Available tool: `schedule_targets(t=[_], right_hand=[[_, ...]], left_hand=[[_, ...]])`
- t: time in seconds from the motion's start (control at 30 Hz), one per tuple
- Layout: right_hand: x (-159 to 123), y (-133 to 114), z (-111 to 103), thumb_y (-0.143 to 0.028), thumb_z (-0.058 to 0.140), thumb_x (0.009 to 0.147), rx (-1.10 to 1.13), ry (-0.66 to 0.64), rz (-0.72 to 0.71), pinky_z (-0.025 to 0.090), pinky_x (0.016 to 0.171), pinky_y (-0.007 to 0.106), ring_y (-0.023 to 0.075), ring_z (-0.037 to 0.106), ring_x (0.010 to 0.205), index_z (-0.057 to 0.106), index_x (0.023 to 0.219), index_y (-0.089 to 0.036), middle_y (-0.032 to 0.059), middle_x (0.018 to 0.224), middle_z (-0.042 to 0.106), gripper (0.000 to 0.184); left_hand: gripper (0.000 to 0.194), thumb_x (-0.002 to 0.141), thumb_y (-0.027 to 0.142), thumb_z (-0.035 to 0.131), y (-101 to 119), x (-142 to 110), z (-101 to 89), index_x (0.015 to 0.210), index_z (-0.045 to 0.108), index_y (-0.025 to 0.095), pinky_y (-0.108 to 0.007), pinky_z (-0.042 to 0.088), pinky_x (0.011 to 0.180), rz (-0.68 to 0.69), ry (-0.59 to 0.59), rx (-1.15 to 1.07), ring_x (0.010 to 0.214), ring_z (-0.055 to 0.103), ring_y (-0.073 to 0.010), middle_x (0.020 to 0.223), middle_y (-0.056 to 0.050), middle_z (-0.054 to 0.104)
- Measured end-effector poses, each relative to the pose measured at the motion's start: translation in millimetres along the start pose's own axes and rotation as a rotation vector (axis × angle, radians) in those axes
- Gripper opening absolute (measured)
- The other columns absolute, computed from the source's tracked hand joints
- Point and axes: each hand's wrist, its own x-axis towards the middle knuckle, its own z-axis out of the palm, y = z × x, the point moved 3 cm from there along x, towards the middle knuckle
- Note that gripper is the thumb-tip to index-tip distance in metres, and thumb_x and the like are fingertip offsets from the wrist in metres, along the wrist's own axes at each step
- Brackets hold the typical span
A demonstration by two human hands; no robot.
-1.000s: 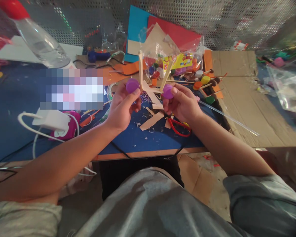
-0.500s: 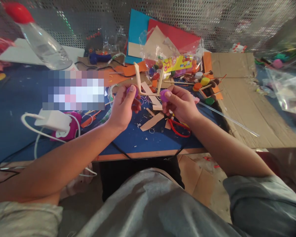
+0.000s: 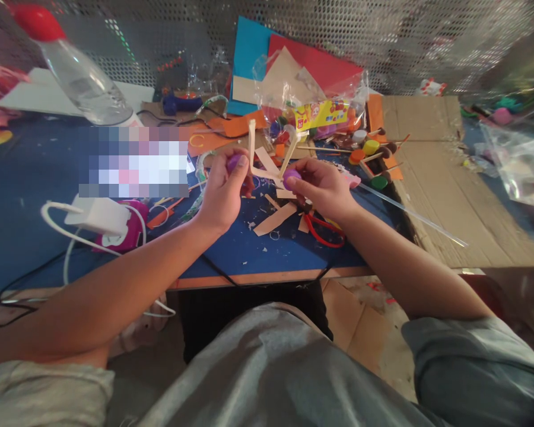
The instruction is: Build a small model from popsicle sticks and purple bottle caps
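My left hand (image 3: 222, 193) is closed on a purple bottle cap (image 3: 232, 162) at one end of a small frame of wooden sticks (image 3: 267, 155). My right hand (image 3: 323, 188) pinches a second purple cap (image 3: 291, 177) at the frame's other end. Two sticks of the frame point up between my hands. I hold it just above the blue table (image 3: 35, 178), over card offcuts (image 3: 273, 218) and red-handled scissors (image 3: 323, 231).
A clear bottle with a red cap (image 3: 73, 71) leans at the back left. A white charger and cable (image 3: 98, 214) lie on the left. A plastic bag of coloured caps (image 3: 315, 112), coloured paper sheets (image 3: 267, 53) and a cardboard sheet (image 3: 445, 178) lie behind and right.
Both hands have lowered the stick frame toward the table and drawn slightly closer together. The frame has tilted, and the caps are now more covered by my fingers.
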Motion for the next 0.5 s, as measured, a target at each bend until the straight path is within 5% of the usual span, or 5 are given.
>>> schedule_targets(t=[0.23, 0.5], right_hand=[[-3, 0, 0, -0.065, 0.088, 0.096, -0.330, -0.060, -0.088, 0.051, 0.073, 0.035, 0.0180, 0.064, 0.079, 0.083, 0.112, -0.020, 0.0058, 0.098, 0.082, 0.048], [-6, -5, 10, -0.039, 0.085, 0.097, -0.506, -0.172, -0.242, 0.055, 0.089, 0.042, 0.0229, 0.066, 0.087, 0.083, 0.108, -0.022, 0.0083, 0.105, 0.083, 0.021]], left_hand=[[0.080, 0.092, 0.104, 0.061, -2, 11, -20.8, 0.138, 0.065, 0.039, -0.041, 0.058, 0.094, 0.107, 0.043, 0.149, 0.129, 0.065, -0.0315, 0.125, -0.009, 0.063], [0.055, 0.112, 0.086, 0.051, 28, 9, -25.5, 0.138, 0.055, 0.038, -0.045, 0.048, 0.104, 0.294, 0.313, 0.117, 0.139, 0.058, -0.0272, 0.157, -0.002, 0.061]])
